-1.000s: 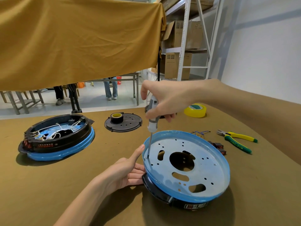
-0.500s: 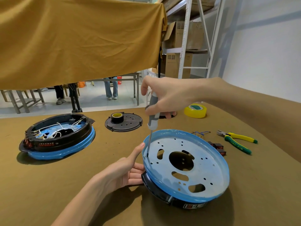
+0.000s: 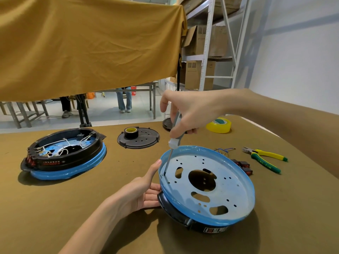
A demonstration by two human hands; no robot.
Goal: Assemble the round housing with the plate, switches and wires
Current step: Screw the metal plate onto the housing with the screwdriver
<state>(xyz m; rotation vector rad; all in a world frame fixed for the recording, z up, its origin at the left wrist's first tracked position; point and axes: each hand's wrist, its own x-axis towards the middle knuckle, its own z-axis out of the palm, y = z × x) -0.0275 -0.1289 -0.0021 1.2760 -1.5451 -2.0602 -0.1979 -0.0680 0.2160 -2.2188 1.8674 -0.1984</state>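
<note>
head | far-left finished housing [image 3: 64, 154] holds white wires [image 3: 62, 149] | your left hand [image 3: 141, 191], fingers straight, braces the near housing [image 3: 176, 211] under the plate [image 3: 207, 186] at table centre | your right hand [image 3: 189, 114] grips the screwdriver [image 3: 174, 138], tip at a rim hole | tilted shaft may slip, scratching the plate.
</note>
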